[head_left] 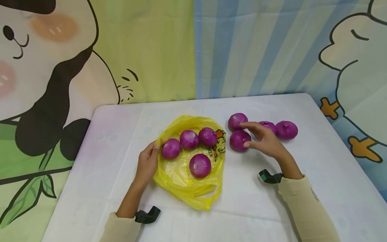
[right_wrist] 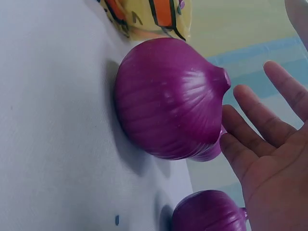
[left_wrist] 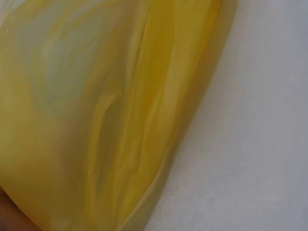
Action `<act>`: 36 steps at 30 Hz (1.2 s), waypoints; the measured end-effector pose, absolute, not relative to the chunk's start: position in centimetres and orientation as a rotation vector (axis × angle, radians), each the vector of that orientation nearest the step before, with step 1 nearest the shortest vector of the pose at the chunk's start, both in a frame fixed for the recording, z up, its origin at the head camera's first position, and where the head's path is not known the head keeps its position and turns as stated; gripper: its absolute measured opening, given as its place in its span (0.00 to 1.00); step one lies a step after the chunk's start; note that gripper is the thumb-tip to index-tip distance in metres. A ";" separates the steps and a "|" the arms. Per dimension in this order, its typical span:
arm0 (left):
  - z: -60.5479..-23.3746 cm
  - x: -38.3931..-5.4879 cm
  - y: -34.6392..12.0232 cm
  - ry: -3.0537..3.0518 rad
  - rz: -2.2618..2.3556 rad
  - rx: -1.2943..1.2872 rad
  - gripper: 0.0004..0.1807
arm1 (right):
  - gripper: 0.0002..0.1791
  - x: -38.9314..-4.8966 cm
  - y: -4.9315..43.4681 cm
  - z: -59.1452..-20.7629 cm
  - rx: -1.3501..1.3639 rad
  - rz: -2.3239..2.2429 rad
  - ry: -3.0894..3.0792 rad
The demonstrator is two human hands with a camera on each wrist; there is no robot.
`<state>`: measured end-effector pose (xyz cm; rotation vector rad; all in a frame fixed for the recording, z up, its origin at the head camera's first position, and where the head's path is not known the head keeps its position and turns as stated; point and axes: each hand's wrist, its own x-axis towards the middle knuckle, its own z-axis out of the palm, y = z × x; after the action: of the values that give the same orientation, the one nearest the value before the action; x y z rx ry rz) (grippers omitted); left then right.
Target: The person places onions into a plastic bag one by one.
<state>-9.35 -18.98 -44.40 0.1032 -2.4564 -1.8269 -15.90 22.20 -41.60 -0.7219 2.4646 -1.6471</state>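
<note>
- The white tabletop's (head_left: pixel 90 188) left edge lies well apart from the left hand, toward 9 o'clock, with a broad stretch of white surface between them.
- The left hand (head_left: pixel 147 163) sits at the bag's 9 o'clock and pinches the rim, thumb on the near face; nothing else is in its grip. The left wrist view shows mostly yellow folds, with the hand barely in its corner.
- The yellow bag (head_left: pixel 178 169) lies spread on the table, its handle hole at 5 o'clock. Inside are a left onion (head_left: pixel 171 148) at 10 o'clock, a top onion (head_left: pixel 189 139) at 12, an upper-right onion (head_left: pixel 207 137) at 1, and a front onion (head_left: pixel 200 165) just off centre toward 4.
- Beyond the bag's right rim, across a narrow gap, stand a near onion (head_left: pixel 240 141) between 2 and 3 o'clock and a far onion (head_left: pixel 237 121) at 2.
- The right hand (head_left: pixel 266 143) is at the near onion's 3 o'clock, thumb and fingers wide apart, gripping nothing; whether a fingertip touches, I cannot tell.
- Past its fingers, a half-hidden onion (head_left: pixel 267 126) and an outer onion (head_left: pixel 286 130) sit close together; the table's right edge is well apart, toward 3 o'clock.
</note>
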 end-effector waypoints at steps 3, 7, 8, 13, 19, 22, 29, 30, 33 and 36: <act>-44.4 -9.4 -19.0 -2.455 -1.826 0.109 0.21 | 0.35 -15.9 22.2 -41.8 -0.686 -1.612 2.475; -44.5 -9.4 -19.0 -2.447 -1.833 0.108 0.21 | 0.35 -16.0 22.2 -42.3 -0.654 -1.572 2.483; -44.6 -9.5 -19.0 -2.445 -1.834 0.106 0.21 | 0.35 -16.0 22.2 -42.4 -0.651 -1.567 2.485; -44.5 -9.5 -18.9 -2.446 -1.835 0.105 0.20 | 0.36 -16.3 22.3 -43.0 -0.636 -1.522 2.499; -44.4 -9.5 -19.0 -2.449 -1.840 0.103 0.20 | 0.38 -16.4 22.2 -43.9 -0.590 -1.386 2.525; -44.4 -9.4 -19.0 -2.449 -1.853 0.111 0.20 | 0.37 -16.4 22.1 -44.2 -0.617 -1.338 2.534; -44.2 -9.3 -19.0 -2.447 -1.874 0.116 0.21 | 0.34 -16.6 21.9 -44.1 -0.630 -1.316 2.543; -44.2 -9.3 -19.0 -2.446 -1.873 0.117 0.20 | 0.34 -16.6 21.9 -44.0 -0.626 -1.312 2.544; -44.3 -9.3 -19.0 -2.445 -1.860 0.114 0.20 | 0.34 -16.7 21.8 -43.8 -0.618 -1.311 2.539; -44.4 -9.4 -19.1 -2.442 -1.856 0.100 0.20 | 0.33 -16.6 21.7 -43.5 -0.623 -1.315 2.534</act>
<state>-9.42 -19.07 -44.39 0.1003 -2.4418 -1.8560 -16.61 21.68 -43.52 -0.6235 2.5338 -1.3154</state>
